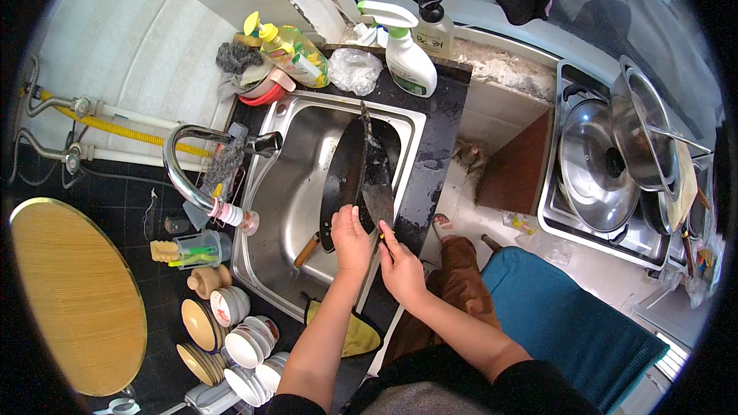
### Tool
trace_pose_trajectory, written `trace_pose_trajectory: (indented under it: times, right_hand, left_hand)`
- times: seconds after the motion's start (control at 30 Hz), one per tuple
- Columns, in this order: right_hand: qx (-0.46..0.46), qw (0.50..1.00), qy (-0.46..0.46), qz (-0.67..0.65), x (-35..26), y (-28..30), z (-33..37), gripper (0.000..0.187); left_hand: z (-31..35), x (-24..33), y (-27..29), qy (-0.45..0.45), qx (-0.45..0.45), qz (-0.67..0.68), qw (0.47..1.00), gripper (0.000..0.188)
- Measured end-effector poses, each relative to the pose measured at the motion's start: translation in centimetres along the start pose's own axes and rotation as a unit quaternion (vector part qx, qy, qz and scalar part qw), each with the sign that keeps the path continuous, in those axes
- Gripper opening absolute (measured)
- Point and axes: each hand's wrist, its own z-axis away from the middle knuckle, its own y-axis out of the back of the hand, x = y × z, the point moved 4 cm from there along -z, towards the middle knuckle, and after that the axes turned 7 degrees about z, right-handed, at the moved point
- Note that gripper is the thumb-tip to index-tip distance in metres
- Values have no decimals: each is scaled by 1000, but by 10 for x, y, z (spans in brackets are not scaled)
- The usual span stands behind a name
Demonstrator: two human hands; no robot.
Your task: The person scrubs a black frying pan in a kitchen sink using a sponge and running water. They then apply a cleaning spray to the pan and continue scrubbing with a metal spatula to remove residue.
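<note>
In my right hand (pixel 401 267) is a broad knife (pixel 377 180), its wet, dark blade pointing up and away over the sink's right side. The fingers close around its handle end, which they mostly hide. Just left of the blade's base is my left hand (pixel 350 240), fingers stretched out and held together; whether they touch the blade I cannot tell. Below both hands is the stainless steel sink (pixel 265 207). A black pan (pixel 342 177) with a wooden handle (pixel 307 250) leans inside it, partly behind the knife.
A curved faucet (pixel 173 157) reaches over the sink's left edge. Stacked bowls (pixel 246 347) and a round wooden board (pixel 77 300) stand left. Behind are a yellow-pumped bottle (pixel 296 54) and white spray bottle (pixel 410 61). A stove with a lidded pan (pixel 596 161) is at right.
</note>
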Motion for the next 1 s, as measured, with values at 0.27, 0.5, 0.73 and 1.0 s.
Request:
trace_pose_trajectory:
  times: [0.27,0.5,0.73,1.0]
  right_hand:
    - [-33,992,-28,115,0,15,-12,47]
    - [15,1000,15,6,2,6,-8,48]
    - [-4,998,-17,-68,1,4,-8,49]
    - [18,998,38,51,9,13,-19,49]
  left_hand:
    - [-1,4,0,-13,8,6,1000,18]
    - [-2,4,0,-15,9,-3,1000,17]
    - [-2,2,-1,-12,9,-1,1000,17]
    - [-2,4,-2,-21,29,3,999,18]
